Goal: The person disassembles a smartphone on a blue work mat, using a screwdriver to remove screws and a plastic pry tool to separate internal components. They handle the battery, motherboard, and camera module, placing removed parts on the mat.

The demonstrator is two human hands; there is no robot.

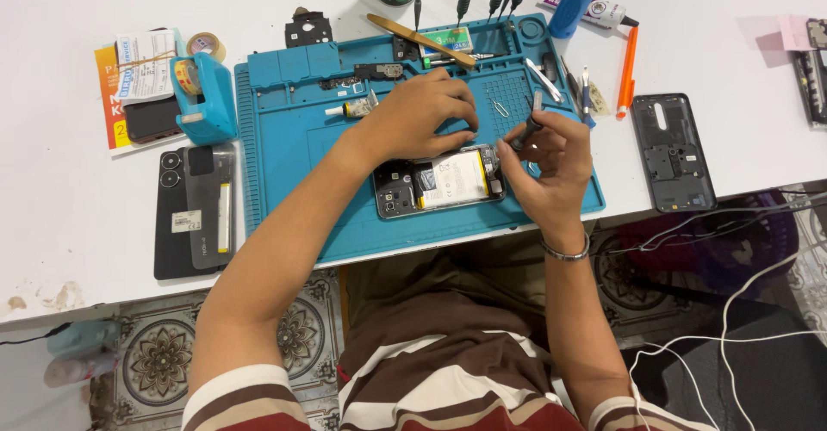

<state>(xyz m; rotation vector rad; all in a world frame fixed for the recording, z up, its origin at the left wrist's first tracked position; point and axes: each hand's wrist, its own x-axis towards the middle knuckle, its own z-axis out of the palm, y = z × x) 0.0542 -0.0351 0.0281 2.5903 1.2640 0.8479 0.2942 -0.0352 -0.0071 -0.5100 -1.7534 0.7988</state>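
Looking down at a white table point(69, 224) with a blue repair mat point(293, 190) lying on it. Resting near the mat's front edge: an opened phone point(439, 181), back cover off, pale battery showing. Pressing down on the phone's upper edge: the left hand point(422, 117), fingers curled over and touching it, not grasping anything. Hovering just beside the phone's right end: the right hand point(551, 168), fingers pinching a slim dark screwdriver point(528, 128), tip pointing toward the phone. Lying apart on the table: a black back cover point(672, 151) at right, a dark phone point(194, 211) face down at left, a blue tape dispenser point(207, 95) beside the mat.
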